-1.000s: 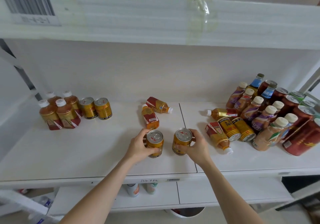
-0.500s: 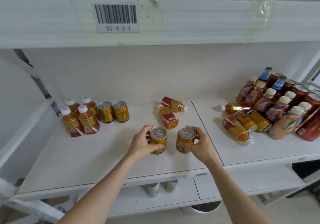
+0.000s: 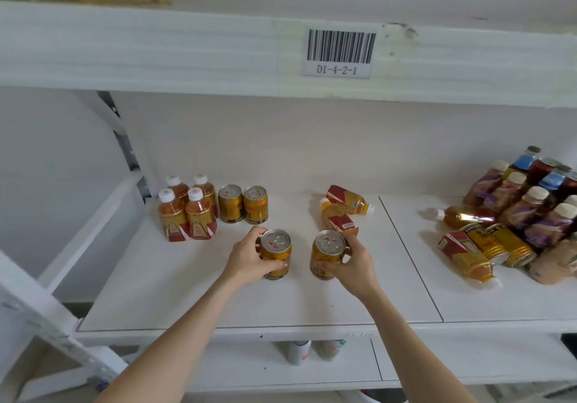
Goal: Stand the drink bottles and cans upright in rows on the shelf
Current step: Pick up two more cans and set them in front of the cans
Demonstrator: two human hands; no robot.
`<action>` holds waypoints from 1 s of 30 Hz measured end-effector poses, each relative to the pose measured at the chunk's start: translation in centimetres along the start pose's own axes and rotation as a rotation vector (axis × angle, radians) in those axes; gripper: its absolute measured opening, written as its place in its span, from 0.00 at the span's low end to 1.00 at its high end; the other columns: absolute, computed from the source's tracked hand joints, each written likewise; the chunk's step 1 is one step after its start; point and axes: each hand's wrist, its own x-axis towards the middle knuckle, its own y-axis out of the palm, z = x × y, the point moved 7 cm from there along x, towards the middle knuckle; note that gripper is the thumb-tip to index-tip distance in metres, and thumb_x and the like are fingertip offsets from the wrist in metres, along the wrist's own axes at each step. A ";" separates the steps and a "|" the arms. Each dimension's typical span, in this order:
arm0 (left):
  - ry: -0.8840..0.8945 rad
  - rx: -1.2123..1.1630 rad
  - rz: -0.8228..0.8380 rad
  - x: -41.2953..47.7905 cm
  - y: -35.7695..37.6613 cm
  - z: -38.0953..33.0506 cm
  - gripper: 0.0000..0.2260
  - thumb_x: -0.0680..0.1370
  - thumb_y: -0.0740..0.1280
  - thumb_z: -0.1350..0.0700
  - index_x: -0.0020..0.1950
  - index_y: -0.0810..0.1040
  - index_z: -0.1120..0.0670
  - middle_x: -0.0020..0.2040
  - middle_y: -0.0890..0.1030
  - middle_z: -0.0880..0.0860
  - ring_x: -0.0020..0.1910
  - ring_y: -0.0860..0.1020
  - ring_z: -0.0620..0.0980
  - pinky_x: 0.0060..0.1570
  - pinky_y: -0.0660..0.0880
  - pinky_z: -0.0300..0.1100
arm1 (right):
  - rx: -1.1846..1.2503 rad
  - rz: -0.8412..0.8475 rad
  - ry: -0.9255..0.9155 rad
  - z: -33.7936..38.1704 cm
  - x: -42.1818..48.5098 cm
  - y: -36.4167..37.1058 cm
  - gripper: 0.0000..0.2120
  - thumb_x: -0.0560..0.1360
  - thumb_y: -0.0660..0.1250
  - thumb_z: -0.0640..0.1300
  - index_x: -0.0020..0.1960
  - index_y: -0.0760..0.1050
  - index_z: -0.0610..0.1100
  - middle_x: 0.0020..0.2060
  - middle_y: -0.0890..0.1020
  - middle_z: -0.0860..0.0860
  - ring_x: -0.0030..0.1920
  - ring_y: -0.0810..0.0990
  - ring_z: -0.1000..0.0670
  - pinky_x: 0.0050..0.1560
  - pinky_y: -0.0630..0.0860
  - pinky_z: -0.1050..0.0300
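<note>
The person is standing at a white shelf [image 3: 187, 293], each hand wrapping a gold can. The left hand [image 3: 249, 260] is grasping the left can [image 3: 276, 254] from its left side, thumb across the front near the base, fingers curling round the back. The right hand [image 3: 352, 262] is clasping the right can [image 3: 326, 254] from its right side, fingertips reaching over the rim. Both cans are standing upright near the middle of the shelf, a little apart from each other; whether their bases are resting on the board or lifted just off it, I cannot tell.

At the back left, four tea bottles [image 3: 187, 212] are standing in a tight square with white caps up, and two more gold cans [image 3: 243, 204] are standing side by side just right of them. Behind the right hand, two bottles [image 3: 342, 212] are lying on their sides, touching. Far right, past the seam in the shelf, a jumble is sitting: upright bottles [image 3: 530, 212] crowding the back, and in front of them lying bottles and lying cans [image 3: 499, 243].

Above, a barcode label [image 3: 340, 51] reading D1-4-2-1 is sticking to the upper shelf edge.
</note>
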 end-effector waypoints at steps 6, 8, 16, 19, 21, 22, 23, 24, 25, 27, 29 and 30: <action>0.017 0.011 0.021 0.8 -4.5 2.7 0.31 0.61 0.81 0.51 0.59 0.71 0.46 0.55 0.79 0.46 0.55 0.77 0.48 0.57 0.76 0.48 | 0.028 -0.012 0.030 1.9 0.1 5.0 0.29 0.60 0.79 0.40 0.57 0.72 0.55 0.48 0.79 0.61 0.49 0.77 0.60 0.43 0.71 0.69; 0.023 0.014 0.030 1.2 -5.8 3.6 0.31 0.61 0.81 0.51 0.60 0.71 0.46 0.55 0.78 0.44 0.55 0.77 0.47 0.57 0.75 0.46 | 0.035 -0.030 0.042 2.4 0.1 6.6 0.29 0.60 0.79 0.40 0.58 0.73 0.52 0.49 0.80 0.60 0.50 0.78 0.58 0.43 0.71 0.70; 0.004 -0.015 0.061 2.9 -8.4 7.0 0.31 0.61 0.81 0.53 0.59 0.71 0.43 0.51 0.76 0.38 0.54 0.75 0.43 0.53 0.72 0.40 | 0.024 -0.050 0.087 3.9 0.6 11.8 0.30 0.61 0.79 0.40 0.60 0.72 0.49 0.51 0.80 0.54 0.52 0.78 0.52 0.50 0.75 0.58; -0.016 -0.024 0.062 3.6 -8.5 7.9 0.31 0.61 0.81 0.54 0.57 0.70 0.41 0.50 0.76 0.38 0.54 0.75 0.44 0.52 0.71 0.39 | -0.008 -0.041 0.097 4.0 1.3 12.9 0.31 0.61 0.79 0.40 0.61 0.72 0.48 0.52 0.80 0.52 0.52 0.78 0.51 0.51 0.75 0.58; -0.023 -0.032 0.056 4.0 -8.6 8.3 0.30 0.61 0.81 0.54 0.56 0.70 0.41 0.48 0.75 0.35 0.53 0.75 0.43 0.50 0.71 0.38 | -0.025 -0.027 0.112 4.0 1.8 13.4 0.31 0.62 0.79 0.40 0.62 0.72 0.47 0.52 0.80 0.51 0.53 0.77 0.50 0.51 0.74 0.58; -0.025 -0.036 0.054 4.1 -8.7 8.4 0.30 0.61 0.81 0.54 0.56 0.70 0.40 0.48 0.74 0.34 0.53 0.75 0.43 0.49 0.70 0.38 | -0.034 -0.019 0.113 4.0 2.2 13.7 0.31 0.62 0.79 0.40 0.62 0.72 0.47 0.53 0.80 0.51 0.53 0.77 0.50 0.52 0.75 0.57; -0.026 -0.042 0.050 4.3 -8.7 8.6 0.30 0.61 0.81 0.54 0.55 0.70 0.40 0.48 0.74 0.34 0.53 0.75 0.44 0.49 0.70 0.38 | -0.044 -0.011 0.113 4.1 2.5 13.9 0.32 0.62 0.79 0.40 0.62 0.72 0.48 0.53 0.79 0.51 0.53 0.77 0.50 0.53 0.75 0.56; -0.024 -0.046 0.045 4.5 -8.8 8.7 0.30 0.61 0.81 0.53 0.55 0.70 0.40 0.48 0.74 0.34 0.54 0.75 0.44 0.50 0.70 0.38 | -0.052 -0.003 0.114 4.1 2.8 14.1 0.32 0.62 0.79 0.40 0.63 0.72 0.48 0.53 0.79 0.51 0.53 0.77 0.50 0.54 0.76 0.54; -0.017 -0.040 0.039 4.7 -8.8 8.8 0.30 0.61 0.81 0.53 0.56 0.70 0.40 0.50 0.75 0.34 0.55 0.75 0.44 0.50 0.71 0.38 | -0.054 0.004 0.114 4.1 3.2 14.4 0.32 0.62 0.79 0.41 0.63 0.72 0.48 0.53 0.79 0.51 0.53 0.77 0.50 0.55 0.76 0.53; 0.017 0.032 0.018 5.0 -9.1 8.7 0.31 0.62 0.80 0.48 0.61 0.72 0.42 0.56 0.78 0.39 0.56 0.75 0.45 0.51 0.72 0.39 | -0.046 0.013 0.107 4.2 3.8 14.8 0.32 0.62 0.79 0.40 0.63 0.72 0.49 0.53 0.80 0.51 0.54 0.77 0.50 0.56 0.76 0.52; 0.054 0.145 -0.016 5.2 -9.3 8.4 0.34 0.64 0.78 0.44 0.67 0.70 0.45 0.62 0.79 0.45 0.60 0.76 0.48 0.55 0.75 0.43 | -0.032 0.017 0.100 4.3 4.4 15.3 0.32 0.62 0.79 0.40 0.63 0.72 0.49 0.53 0.80 0.52 0.54 0.78 0.50 0.55 0.76 0.54; 0.067 0.199 -0.036 5.2 -9.3 8.3 0.37 0.65 0.77 0.42 0.70 0.68 0.46 0.64 0.78 0.47 0.62 0.76 0.50 0.57 0.76 0.45 | -0.024 0.017 0.100 4.4 4.7 15.5 0.32 0.62 0.79 0.40 0.63 0.72 0.49 0.53 0.80 0.52 0.54 0.78 0.51 0.55 0.76 0.55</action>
